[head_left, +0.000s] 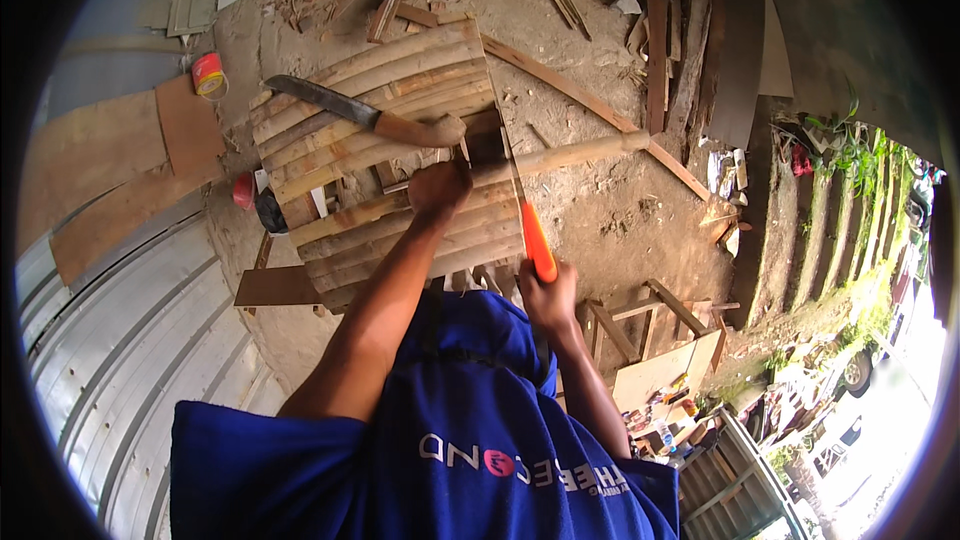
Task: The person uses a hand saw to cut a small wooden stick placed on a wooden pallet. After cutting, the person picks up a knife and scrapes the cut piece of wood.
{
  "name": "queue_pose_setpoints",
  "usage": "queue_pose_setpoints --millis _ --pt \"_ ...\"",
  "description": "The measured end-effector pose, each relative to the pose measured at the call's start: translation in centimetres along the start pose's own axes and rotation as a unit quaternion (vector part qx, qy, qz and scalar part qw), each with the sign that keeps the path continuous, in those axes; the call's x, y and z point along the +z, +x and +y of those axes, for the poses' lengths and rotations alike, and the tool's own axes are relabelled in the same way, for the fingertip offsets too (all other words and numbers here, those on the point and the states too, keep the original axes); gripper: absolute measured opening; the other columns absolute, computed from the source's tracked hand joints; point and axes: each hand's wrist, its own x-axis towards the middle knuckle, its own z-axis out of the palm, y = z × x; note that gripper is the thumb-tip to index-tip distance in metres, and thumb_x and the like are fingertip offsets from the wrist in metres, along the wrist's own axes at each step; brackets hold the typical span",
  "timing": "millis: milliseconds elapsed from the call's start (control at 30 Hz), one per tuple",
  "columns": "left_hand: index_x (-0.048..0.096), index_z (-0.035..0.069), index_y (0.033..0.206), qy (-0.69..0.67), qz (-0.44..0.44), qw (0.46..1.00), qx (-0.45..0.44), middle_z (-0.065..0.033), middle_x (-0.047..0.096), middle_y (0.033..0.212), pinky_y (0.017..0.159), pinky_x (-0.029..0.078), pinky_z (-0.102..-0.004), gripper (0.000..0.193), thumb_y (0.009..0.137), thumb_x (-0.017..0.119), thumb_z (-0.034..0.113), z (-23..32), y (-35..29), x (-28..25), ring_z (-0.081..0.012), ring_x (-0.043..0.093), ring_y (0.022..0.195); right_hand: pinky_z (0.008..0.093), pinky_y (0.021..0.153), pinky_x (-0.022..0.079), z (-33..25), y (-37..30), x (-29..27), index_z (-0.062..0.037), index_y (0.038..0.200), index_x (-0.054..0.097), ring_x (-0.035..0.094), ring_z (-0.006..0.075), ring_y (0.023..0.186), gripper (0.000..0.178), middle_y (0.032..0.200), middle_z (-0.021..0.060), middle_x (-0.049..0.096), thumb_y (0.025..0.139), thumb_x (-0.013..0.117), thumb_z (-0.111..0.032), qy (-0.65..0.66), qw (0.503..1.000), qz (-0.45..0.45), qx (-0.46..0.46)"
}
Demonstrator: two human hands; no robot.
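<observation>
My right hand (549, 295) is wrapped round the orange handle (538, 242) of what looks like a handsaw. Its thin blade, seen nearly edge-on, runs away from me across a round wooden pole (580, 154). The pole sticks out past the right edge of a slatted bench (400, 230). My left hand (440, 186) is closed on the pole's left part, over a gap in the slats. Beyond that hand, a large knife (350, 108) with a curved wooden handle lies across the slats, blade toward the left.
Planks and scrap wood (675, 50) lie at the far right, and a long board (570, 88) rests on the dirt floor. A red and yellow can (208, 74) stands at the left. Corrugated metal sheeting (130, 370) lies near left, a wooden frame (650, 320) near right.
</observation>
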Motion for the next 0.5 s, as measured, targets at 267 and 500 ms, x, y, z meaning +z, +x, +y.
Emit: queue_pose_setpoints --millis 267,500 --pt "0.067 0.0 0.068 0.025 0.09 0.996 0.003 -0.0251 0.065 0.067 0.063 0.055 -0.0504 0.051 0.096 0.042 0.036 0.2 -0.6 0.5 -0.0423 0.066 0.063 0.0343 0.054 0.048 2.8 -11.6 -5.7 -0.0017 0.072 0.06 0.058 0.026 0.05 0.008 0.059 0.0137 0.056 0.073 0.064 -0.009 0.096 0.995 -0.015 0.031" --pt "0.069 -0.001 0.07 0.023 0.083 0.996 -0.018 -0.0267 0.066 0.071 0.068 0.055 -0.0518 0.057 0.098 0.038 0.039 0.2 -0.5 0.6 -0.0445 0.067 0.068 0.0361 0.046 0.039 2.3 -3.9 -3.7 0.0012 0.065 0.052 0.044 0.0146 0.047 0.021 0.051 0.0127 0.047 0.08 0.06 -0.01 0.071 0.993 0.003 -0.089"
